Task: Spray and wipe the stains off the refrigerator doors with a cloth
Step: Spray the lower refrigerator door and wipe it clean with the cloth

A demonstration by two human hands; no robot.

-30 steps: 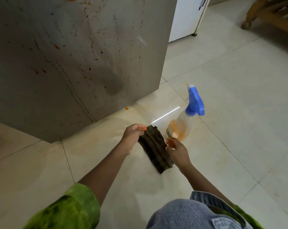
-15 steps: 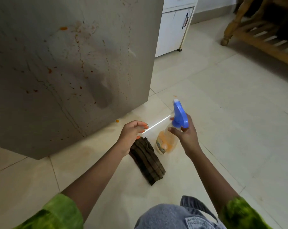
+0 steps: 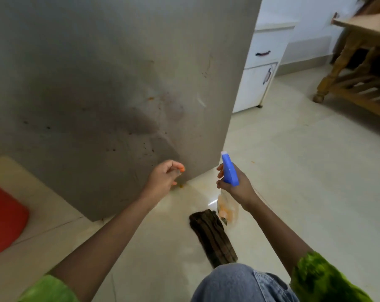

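The grey refrigerator door (image 3: 110,88) fills the upper left, speckled with reddish-brown stains low down. My right hand (image 3: 237,186) grips a spray bottle (image 3: 229,171) with a blue trigger head and orange liquid, lifted off the floor near the door's lower right corner, nozzle pointing up at the door. My left hand (image 3: 165,177) hovers in front of the door's bottom edge, fingers loosely curled, holding nothing. A dark brown folded cloth (image 3: 213,236) lies on the tiled floor below the bottle, untouched by either hand.
A white cabinet (image 3: 261,70) stands behind the refrigerator on the right. Wooden furniture (image 3: 354,79) sits at the far right. A red object (image 3: 3,216) lies on the floor at the left edge. My knee in jeans (image 3: 239,284) is at the bottom.
My right hand picked the spray bottle up off the floor and raised it toward the door. My left hand let go of the cloth and lifted away. The view tilted upward.
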